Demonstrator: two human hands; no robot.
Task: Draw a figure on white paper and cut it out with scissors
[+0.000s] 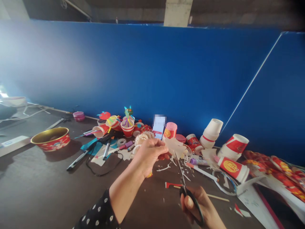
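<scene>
My left hand [152, 152] pinches a pale piece of paper [175, 145] by its left edge, above the middle of the table. Black-handled scissors [188, 187] are in my right hand [197, 200], fingers through the handle loops. The blades point up and away, their tips at the lower edge of the paper; I cannot tell whether they are cutting into it. Thin white paper scraps [164, 168] lie on the table around and below the blades. Beneath my right hand, a thin wooden stick [218, 197] and a red scrap [172, 184] rest on the tabletop.
A red and gold bowl [51, 140] stands at left. Decorated paper cups [127, 128] line the back, near a propped phone [159, 127]. Stacked white cups [211, 132] and red cups [232, 167] stand at right. A blue partition [152, 73] closes off the far side.
</scene>
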